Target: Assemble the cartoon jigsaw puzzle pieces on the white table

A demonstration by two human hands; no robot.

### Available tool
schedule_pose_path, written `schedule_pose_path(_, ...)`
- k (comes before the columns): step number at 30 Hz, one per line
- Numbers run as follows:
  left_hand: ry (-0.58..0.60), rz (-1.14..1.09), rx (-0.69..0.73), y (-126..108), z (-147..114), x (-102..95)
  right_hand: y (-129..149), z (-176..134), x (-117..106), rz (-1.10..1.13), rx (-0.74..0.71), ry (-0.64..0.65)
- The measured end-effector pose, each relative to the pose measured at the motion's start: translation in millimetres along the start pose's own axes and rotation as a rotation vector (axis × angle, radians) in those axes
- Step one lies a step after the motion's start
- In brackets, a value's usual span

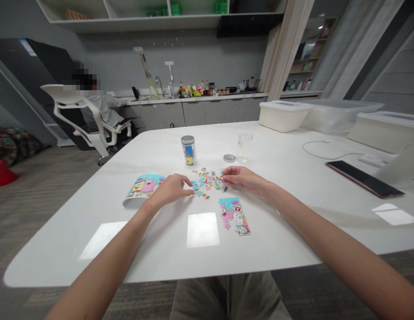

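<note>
Loose jigsaw puzzle pieces [208, 181] lie in a small heap on the white table. At the heap's left edge is my left hand [171, 190], its thumb and forefinger apart with nothing seen between them. My right hand [243, 178] is at the right edge, fingertips pinched on a small puzzle piece that they mostly cover. Nearer to me, a partly joined puzzle [236, 215] shows cartoon figures, with a gap along its lower left. A curled picture sheet [145, 186] with similar figures lies left of my left hand, which covers its right end.
Behind the heap stand a lidded jar [188, 151] with a cartoon label, a clear jar [244, 149] and a loose silver lid [229, 158]. A tablet [363, 178], a white cable [313, 153] and storage boxes [283, 116] are on the right. A person sits in a white chair [93, 120] at the back left.
</note>
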State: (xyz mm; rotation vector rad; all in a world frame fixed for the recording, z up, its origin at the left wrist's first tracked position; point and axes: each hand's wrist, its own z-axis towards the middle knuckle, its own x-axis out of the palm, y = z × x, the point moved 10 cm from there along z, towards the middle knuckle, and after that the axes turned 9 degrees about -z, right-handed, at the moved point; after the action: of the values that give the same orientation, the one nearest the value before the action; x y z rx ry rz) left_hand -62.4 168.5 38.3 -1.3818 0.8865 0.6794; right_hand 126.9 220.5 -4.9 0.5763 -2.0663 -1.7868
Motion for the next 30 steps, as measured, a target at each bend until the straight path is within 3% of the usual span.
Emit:
schedule_pose_path(4, 0.057, -0.005, -0.012, 4, 0, 7.2, 2, -1, 0, 0.013, -0.01, -0.007)
schedule_pose_path(16, 0.072, -0.075, -0.062, 7, 1, 15.8, -2, 1, 1, -0.048, 0.023, 0.006)
schedule_pose_path(23, 0.112, -0.193, 0.01, 4, 3, 20.8, -4, 1, -1, -0.014, 0.049, -0.014)
schedule_pose_path(26, 0.114, -0.371, -0.022, 4, 3, 21.1, -7, 3, -1, -0.019, 0.062, -0.003)
schedule_pose_path(30, 0.137, -0.889, -0.144, 7, 2, 25.0, -7, 3, -1, -0.02, 0.059, 0.003)
